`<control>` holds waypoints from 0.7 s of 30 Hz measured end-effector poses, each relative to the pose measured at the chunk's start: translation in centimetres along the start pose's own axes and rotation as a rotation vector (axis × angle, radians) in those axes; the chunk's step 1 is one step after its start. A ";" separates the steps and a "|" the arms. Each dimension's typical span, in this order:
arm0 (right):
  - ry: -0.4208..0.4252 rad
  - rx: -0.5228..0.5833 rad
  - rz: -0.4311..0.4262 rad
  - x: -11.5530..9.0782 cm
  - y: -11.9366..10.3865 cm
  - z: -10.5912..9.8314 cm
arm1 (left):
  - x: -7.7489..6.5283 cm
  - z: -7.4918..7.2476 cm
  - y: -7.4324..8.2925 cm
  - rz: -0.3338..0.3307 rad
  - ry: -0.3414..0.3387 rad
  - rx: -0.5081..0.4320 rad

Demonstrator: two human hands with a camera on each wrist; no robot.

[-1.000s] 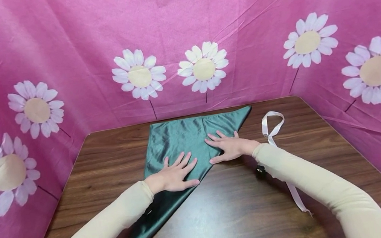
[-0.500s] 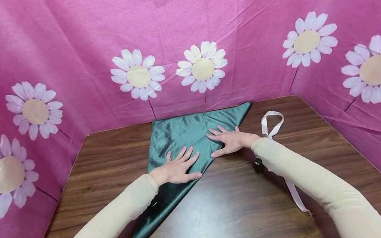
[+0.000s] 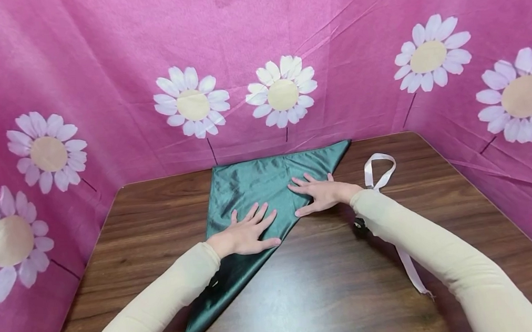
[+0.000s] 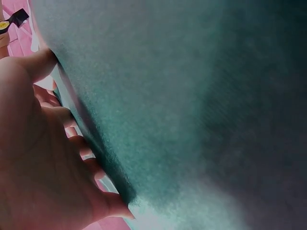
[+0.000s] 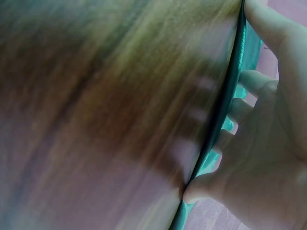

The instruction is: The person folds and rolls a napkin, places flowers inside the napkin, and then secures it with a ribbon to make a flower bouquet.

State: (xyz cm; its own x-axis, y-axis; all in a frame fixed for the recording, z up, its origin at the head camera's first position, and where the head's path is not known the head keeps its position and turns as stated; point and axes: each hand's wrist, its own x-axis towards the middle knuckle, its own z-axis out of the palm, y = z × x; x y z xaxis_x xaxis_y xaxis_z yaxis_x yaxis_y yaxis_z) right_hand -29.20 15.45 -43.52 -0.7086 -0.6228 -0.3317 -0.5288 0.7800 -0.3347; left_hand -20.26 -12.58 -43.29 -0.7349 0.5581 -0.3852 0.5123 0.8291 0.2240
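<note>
GREEN CLOTH [image 3: 248,183] UNDER TWO HANDS

Head: cloth reaches the tabletop's [image 3: 156,217] back edge; wood extends left, right and in front. Left hand [image 3: 245,235] and right hand [image 3: 319,193] rest on it, fingers spread, thumbs at its diagonal edge. White ribbon [image 3: 385,178] passes under the right sleeve [image 3: 424,236].
Left wrist: yellow mark on a black wrist device [image 4: 19,18].
Right wrist: cloth's rim close up, beside wood.

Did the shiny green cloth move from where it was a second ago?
Yes, the green cloth slid a little forward, closer to the far edge of the table.
</note>
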 end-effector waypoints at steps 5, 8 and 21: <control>-0.001 -0.011 -0.001 0.1 0.1 0.0 | -0.5 0.1 -0.4 -0.003 -0.004 -0.019; 0.001 -0.011 -0.002 0.1 0.0 0.0 | -0.9 0.2 -0.8 -0.008 -0.006 -0.026; -0.008 -0.003 0.001 0.1 -0.1 -0.1 | -4.3 0.7 -2.8 -0.013 -0.039 -0.052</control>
State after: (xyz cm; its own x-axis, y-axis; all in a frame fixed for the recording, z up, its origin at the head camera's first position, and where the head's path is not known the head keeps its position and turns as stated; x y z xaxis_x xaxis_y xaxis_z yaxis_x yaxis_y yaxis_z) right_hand -29.27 15.29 -43.43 -0.7056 -0.6223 -0.3389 -0.5296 0.7809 -0.3312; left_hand -18.26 -17.31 -42.89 -0.7232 0.5464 -0.4223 0.4783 0.8375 0.2644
